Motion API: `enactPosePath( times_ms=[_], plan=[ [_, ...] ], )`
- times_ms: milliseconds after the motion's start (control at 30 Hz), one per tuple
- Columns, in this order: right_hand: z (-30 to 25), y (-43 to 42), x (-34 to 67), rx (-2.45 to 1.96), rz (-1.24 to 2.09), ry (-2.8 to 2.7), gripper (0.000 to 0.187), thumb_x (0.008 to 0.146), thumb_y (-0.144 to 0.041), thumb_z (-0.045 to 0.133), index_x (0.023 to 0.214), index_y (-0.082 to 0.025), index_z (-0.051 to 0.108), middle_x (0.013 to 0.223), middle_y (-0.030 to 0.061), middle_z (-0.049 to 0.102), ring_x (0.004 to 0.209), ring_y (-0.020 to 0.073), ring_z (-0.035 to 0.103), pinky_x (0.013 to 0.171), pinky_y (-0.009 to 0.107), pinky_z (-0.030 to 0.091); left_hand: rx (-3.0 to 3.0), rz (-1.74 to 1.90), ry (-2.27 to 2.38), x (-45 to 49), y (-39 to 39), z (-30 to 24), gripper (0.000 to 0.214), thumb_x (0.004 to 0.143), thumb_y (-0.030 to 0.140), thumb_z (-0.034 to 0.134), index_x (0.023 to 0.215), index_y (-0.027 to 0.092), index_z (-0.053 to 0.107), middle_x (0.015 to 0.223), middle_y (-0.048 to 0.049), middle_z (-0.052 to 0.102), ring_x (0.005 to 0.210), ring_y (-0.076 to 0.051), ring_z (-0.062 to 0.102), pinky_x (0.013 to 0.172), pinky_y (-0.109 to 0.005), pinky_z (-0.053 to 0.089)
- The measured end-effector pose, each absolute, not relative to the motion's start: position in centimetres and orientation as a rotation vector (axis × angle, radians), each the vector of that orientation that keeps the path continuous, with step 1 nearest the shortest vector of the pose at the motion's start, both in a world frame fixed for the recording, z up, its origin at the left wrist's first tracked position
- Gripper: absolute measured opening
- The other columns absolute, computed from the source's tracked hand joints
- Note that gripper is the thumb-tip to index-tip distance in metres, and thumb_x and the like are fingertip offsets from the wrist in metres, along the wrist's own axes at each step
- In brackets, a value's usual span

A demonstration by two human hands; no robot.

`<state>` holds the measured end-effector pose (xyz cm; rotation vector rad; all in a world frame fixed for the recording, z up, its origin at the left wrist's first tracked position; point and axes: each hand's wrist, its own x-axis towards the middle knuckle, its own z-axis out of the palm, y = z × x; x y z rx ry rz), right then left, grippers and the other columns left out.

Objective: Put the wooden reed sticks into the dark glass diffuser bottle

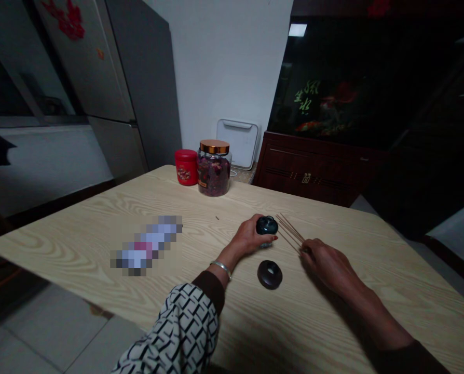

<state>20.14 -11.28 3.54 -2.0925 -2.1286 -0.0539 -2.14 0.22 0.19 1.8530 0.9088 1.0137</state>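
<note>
My left hand (251, 235) is closed round a small dark glass bottle (267, 225) at the middle of the table, thumb in front and fingers behind. Several thin brown sticks (292, 228) are gripped in my right hand (318, 257), just to the right of the bottle. They fan out toward the upper left, their far ends close beside the bottle; whether any touches it I cannot tell. On the tabletop, nearer to me than the bottle, lies a round dark brown cap (270, 274) with a pale spot at its centre.
The light wooden table (201, 259) carries a blurred-out flat item (148, 246) at left and a tiny brown piece (217, 217). Toward the back stand a red canister (186, 169) and a clear jar (214, 174) with a copper lid. A dark cabinet (313, 171) stands beyond.
</note>
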Motion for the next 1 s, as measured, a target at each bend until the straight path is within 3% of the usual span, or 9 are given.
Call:
enactPosePath(
  times_ms=[200,367,500,667,800,1000],
  plan=[
    [3.9,-9.7,19.0,-2.258,-0.15,-2.397,0.029,0.092,-0.016,0.042,0.1,-0.012,0.07,0.1,0.0198,0.074,0.094,0.0298,0.071,0.076,0.035,0.048,1.845,0.997,0.925,-2.1,0.2,0.3,0.063,0.064,0.044,0.085,0.117,0.018,0.063,0.102,-0.0095,0.07,0.096,-0.026,0.065,0.09,-0.041,0.053],
    [5.0,-8.4,18.1,-2.394,-0.067,-2.396,0.029,0.087,-0.018,0.047,0.092,-0.01,0.075,0.099,0.0256,0.074,0.09,0.0344,0.072,0.072,0.039,0.049,1.856,1.004,0.92,-2.0,0.3,0.0,0.064,0.065,0.047,0.084,0.118,0.018,0.062,0.102,-0.0088,0.07,0.096,-0.024,0.065,0.087,-0.038,0.054],
    [6.3,-7.3,20.0,-2.238,0.12,-2.185,0.018,0.079,-0.026,0.056,0.08,-0.017,0.072,0.089,0.0162,0.075,0.082,0.03,0.071,0.068,0.036,0.047,1.865,1.014,0.922,-2.1,0.4,-0.2,0.067,0.064,0.05,0.084,0.119,0.018,0.062,0.102,-0.0082,0.07,0.096,-0.024,0.065,0.086,-0.036,0.053],
    [9.4,-5.6,21.5,-1.537,0.519,-1.451,0.023,0.079,-0.04,0.064,0.077,-0.018,0.064,0.082,0.0084,0.073,0.059,0.0155,0.066,0.054,0.025,0.044,1.869,1.0,0.929,-2.2,0.2,0.1,0.067,0.065,0.049,0.084,0.12,0.019,0.062,0.103,-0.0079,0.07,0.095,-0.023,0.065,0.086,-0.036,0.053],
    [11.3,-4.2,18.8,-1.133,0.481,-1.008,0.023,0.073,-0.037,0.074,0.079,-0.018,0.061,0.083,0.0062,0.073,0.06,0.0131,0.066,0.046,0.019,0.038,1.86,0.998,0.945,-2.2,0.1,0.3,0.068,0.064,0.049,0.084,0.121,0.019,0.062,0.103,-0.0072,0.07,0.096,-0.023,0.065,0.086,-0.034,0.053],
    [10.8,-3.3,15.9,-1.0,0.323,-1.02,0.016,0.079,-0.031,0.07,0.081,-0.019,0.06,0.081,0.0046,0.072,0.065,0.0151,0.069,0.048,0.021,0.043,1.86,0.99,0.917,-2.2,0.1,0.4,0.067,0.065,0.048,0.084,0.121,0.019,0.062,0.103,-0.0066,0.071,0.095,-0.022,0.065,0.087,-0.033,0.052]
  ],
)
